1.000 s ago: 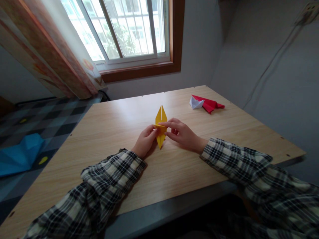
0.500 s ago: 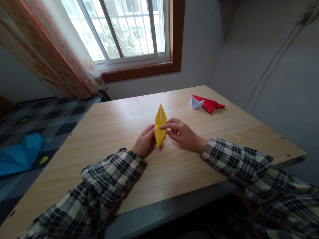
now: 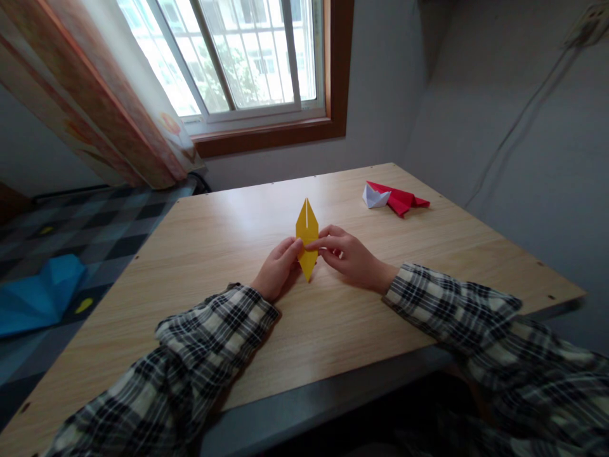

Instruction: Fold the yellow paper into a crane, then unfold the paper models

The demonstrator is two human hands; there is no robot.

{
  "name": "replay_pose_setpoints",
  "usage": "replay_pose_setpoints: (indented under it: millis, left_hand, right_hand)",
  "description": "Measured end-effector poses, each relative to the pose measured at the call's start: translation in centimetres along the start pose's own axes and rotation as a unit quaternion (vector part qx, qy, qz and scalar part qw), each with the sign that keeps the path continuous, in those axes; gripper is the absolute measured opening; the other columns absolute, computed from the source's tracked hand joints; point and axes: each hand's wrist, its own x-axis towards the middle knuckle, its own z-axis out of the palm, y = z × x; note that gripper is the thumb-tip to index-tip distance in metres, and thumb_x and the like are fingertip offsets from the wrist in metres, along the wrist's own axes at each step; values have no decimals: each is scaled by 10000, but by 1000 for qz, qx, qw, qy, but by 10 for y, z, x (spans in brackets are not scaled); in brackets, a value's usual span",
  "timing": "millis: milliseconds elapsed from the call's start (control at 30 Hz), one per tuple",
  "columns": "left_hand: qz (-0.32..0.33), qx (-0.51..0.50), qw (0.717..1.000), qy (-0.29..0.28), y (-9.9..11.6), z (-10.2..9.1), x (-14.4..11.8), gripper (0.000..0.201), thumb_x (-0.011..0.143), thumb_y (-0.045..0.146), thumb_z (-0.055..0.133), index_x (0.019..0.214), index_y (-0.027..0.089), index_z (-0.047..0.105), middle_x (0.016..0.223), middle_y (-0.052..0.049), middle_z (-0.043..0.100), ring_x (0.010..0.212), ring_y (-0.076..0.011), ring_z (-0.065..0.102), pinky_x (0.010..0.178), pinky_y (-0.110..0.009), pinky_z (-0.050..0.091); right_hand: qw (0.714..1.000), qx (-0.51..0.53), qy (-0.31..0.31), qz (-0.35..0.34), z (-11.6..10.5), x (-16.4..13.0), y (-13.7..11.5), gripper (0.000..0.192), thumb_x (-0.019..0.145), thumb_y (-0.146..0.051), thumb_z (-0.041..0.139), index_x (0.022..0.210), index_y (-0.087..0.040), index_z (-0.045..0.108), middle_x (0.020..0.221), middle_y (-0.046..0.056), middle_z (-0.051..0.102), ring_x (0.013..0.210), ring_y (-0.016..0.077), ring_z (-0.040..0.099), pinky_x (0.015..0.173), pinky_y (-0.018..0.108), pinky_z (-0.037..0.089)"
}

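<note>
The person's left hand (image 3: 278, 270) holds a slim, yellow, folded-paper diamond with pointed ends (image 3: 307, 228) at the centre of the frame, the thumb pressed across its middle from the left. The right hand (image 3: 351, 255) comes in from the right with its index finger laid on the paper's front; its thumb is near the right edge, but I cannot tell whether it pinches there. The fingers hide part of the paper's middle. The upper point, split by a narrow slit, aims at the top of the frame, and the lower point shows below the hands, over a pale wood-grain tabletop (image 3: 228, 235).

Both forearms, in black-and-white plaid sleeves (image 3: 209, 346), cover parts of the table's near half. Right of centre, toward the table's far corner, a small white folded-paper boat (image 3: 375, 196) stands against a red folded-paper shape (image 3: 404, 201), hiding some of its left side.

At the left edge, a bright blue folded-paper piece (image 3: 40, 295) lies on a dark checked cloth (image 3: 118, 216) beside a small yellow patch (image 3: 84, 306). An orange-and-white flowered curtain (image 3: 90, 82) fills the upper left, next to a brown-framed sliding window (image 3: 257, 70). A pale cable (image 3: 504, 143) runs down the wall from a socket (image 3: 592, 24) at upper right.
</note>
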Motion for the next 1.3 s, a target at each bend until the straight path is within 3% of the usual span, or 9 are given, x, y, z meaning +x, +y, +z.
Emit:
replay_pose_setpoints:
  millis: [267,500,600,733,900,1300]
  left_hand:
    - [17,6,1000,0,-2,-1,-1,213,890,328,705,949,137,629,890,-49,667,798,-142,609,733,-258,484]
    - [14,28,999,14,-1,0,-2,196,901,328,687,913,148,612,827,-30,662,745,-142,615,690,-262,481]
    - [14,20,1000,2,-1,2,-2,193,903,322,680,937,147,607,872,-52,690,788,-160,644,747,-289,504]
    - [27,44,999,-16,-1,4,-4,211,899,340,687,932,150,602,902,-65,700,824,-168,650,758,-289,499]
    - [39,93,995,-21,-5,3,-5,250,888,398,700,920,169,603,842,-29,652,771,-153,599,684,-273,472]
    - [46,149,988,-13,-2,2,-5,250,895,406,668,911,161,617,821,-21,593,732,-144,525,653,-274,414]
  right_hand:
    - [1000,-2,-6,-6,0,0,-1,262,882,-41,544,969,-208,726,1045,54,600,898,152,589,730,298,504]
    - [996,66,-11,50,-4,0,-8,187,831,-61,498,798,-188,632,1000,44,629,872,156,596,670,283,480]
    - [989,100,13,111,-4,1,-8,31,891,-188,538,874,-200,561,875,5,615,698,129,562,604,280,452]
    - [983,53,24,174,-4,2,-4,252,933,-436,594,870,-202,527,772,-19,584,629,124,517,582,286,413]
    - [986,61,-42,150,-3,2,1,309,975,-449,536,858,-174,615,796,15,628,706,144,540,644,297,417]
    - [991,26,-32,127,-1,1,2,285,976,-402,541,842,-167,631,763,6,592,676,142,488,618,299,370]
